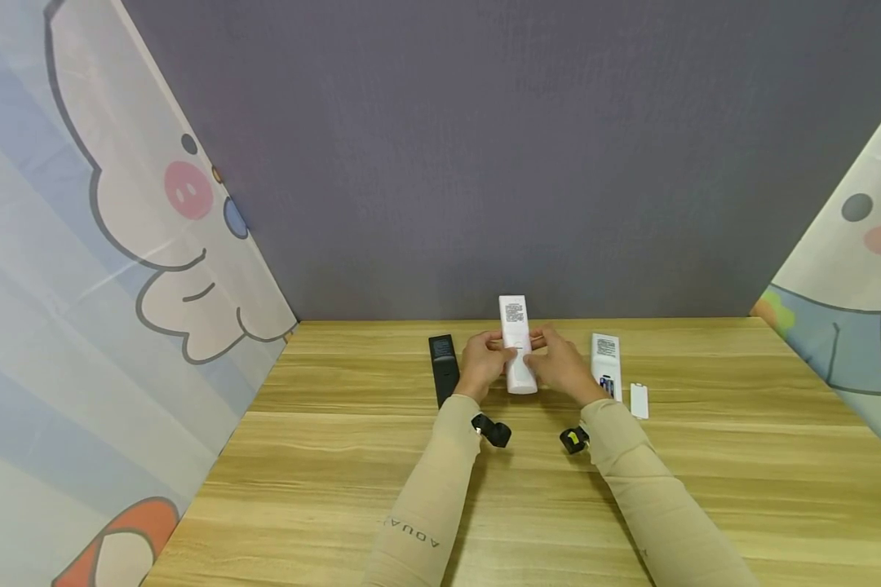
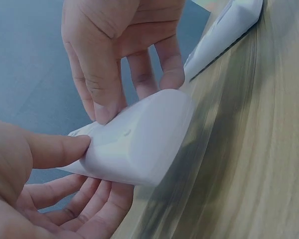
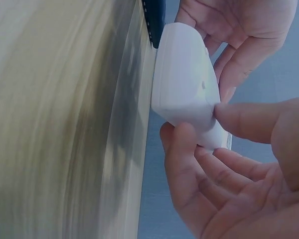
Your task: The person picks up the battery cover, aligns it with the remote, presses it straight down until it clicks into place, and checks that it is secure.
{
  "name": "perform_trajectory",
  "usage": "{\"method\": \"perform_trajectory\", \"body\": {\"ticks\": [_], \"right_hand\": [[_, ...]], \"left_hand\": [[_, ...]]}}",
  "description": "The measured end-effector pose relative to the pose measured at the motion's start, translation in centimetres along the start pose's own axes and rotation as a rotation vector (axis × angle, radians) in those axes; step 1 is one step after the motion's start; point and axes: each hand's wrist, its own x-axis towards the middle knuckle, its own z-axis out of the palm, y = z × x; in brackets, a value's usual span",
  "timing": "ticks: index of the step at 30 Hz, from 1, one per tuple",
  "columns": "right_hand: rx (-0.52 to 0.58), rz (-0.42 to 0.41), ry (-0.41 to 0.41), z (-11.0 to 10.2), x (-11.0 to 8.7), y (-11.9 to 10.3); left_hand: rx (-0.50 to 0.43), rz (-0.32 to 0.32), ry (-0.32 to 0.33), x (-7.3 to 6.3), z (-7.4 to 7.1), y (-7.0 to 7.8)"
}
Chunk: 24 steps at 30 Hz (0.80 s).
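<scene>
Both arms reach forward in beige sleeves, forearms angled inward, hands meeting at centre. Left hand (image 1: 480, 359) thumb on top, fingers curled underneath, gripping from its side. Right hand (image 1: 562, 364) mirrors it, thumb pressed on top, fingers cupped below. Black camera units are strapped at both wrists.

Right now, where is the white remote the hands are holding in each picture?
Head: white remote at table centre, between both hands.
Left wrist: white remote in the middle, its rounded end near.
Right wrist: white remote at upper middle.
Shared landmark: wooden table.
</scene>
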Motion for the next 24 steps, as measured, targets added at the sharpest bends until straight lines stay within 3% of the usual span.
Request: {"method": "perform_trajectory", "body": {"ticks": [3,8,24], "right_hand": [[0.038,-0.009,-0.039,0.0,-0.09,0.06],[0.009,-0.044,-0.054,0.01,-0.11,0.21],[-0.035,-0.053,-0.088,0.3,-0.08,0.48]], "left_hand": [[0.018,-0.007,0.019,-0.02,-0.02,0.05],[0.056,-0.011,0.047,-0.15,0.03,0.18],[0.2,0.02,0.027,-0.48,0.24,0.34]]}}
